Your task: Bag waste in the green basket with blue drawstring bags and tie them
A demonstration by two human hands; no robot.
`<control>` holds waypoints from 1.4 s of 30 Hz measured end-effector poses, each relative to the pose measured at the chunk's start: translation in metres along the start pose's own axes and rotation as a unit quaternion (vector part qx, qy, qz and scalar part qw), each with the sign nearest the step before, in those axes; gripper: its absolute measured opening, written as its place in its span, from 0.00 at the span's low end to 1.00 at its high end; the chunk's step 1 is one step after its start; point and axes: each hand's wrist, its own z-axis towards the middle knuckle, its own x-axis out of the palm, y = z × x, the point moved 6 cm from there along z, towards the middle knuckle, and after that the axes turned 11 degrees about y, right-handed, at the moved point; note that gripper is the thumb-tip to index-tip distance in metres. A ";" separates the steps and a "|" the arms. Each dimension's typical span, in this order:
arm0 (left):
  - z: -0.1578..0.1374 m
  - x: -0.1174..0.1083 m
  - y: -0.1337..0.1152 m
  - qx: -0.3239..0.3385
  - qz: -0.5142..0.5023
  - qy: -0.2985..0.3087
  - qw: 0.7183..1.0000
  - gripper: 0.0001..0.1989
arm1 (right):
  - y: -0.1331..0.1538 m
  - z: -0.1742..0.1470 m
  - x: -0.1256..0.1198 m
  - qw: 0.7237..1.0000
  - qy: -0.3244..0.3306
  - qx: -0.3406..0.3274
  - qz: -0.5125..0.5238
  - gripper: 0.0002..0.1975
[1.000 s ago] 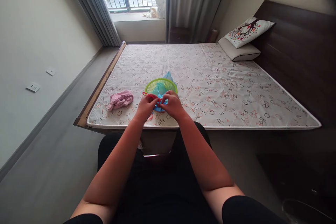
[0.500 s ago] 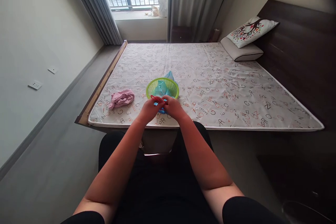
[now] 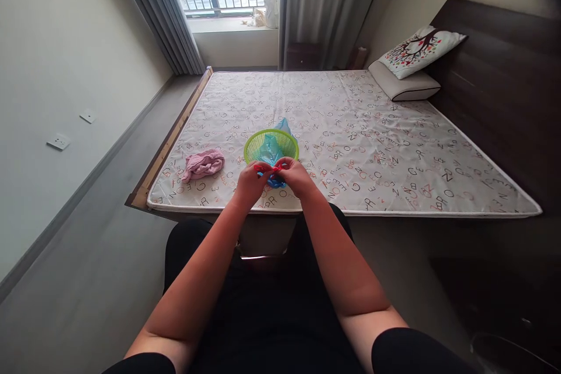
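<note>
Both ends of a red string (image 3: 277,168) are pinched between my fingers, at the near side of a green plastic basket (image 3: 249,146). My left hand (image 3: 251,180) is closed on the string's left part, and my right hand (image 3: 296,175) is closed on its right part. Between them the string meets the gathered neck of a blue plastic bag (image 3: 270,149), which lies partly in the basket. A bunched blue part of the bag shows under my fingers. Whether the string is knotted there I cannot tell.
A crumpled pink cloth (image 3: 203,165) lies left of the basket on the letter-printed mattress (image 3: 350,140). Two pillows (image 3: 412,86) rest against the dark headboard (image 3: 504,64) at right. A wooden bed rail (image 3: 169,137) runs along the left side.
My hands have moved slightly apart, the right one shifting to the right. The red string now stretches between them across the bag's neck, where before it was bunched in a loop.
</note>
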 end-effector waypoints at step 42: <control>-0.021 -0.028 0.123 -0.220 -0.368 -0.178 0.885 0.15 | -0.013 -0.026 -0.126 0.885 -0.296 -0.070 0.353 0.10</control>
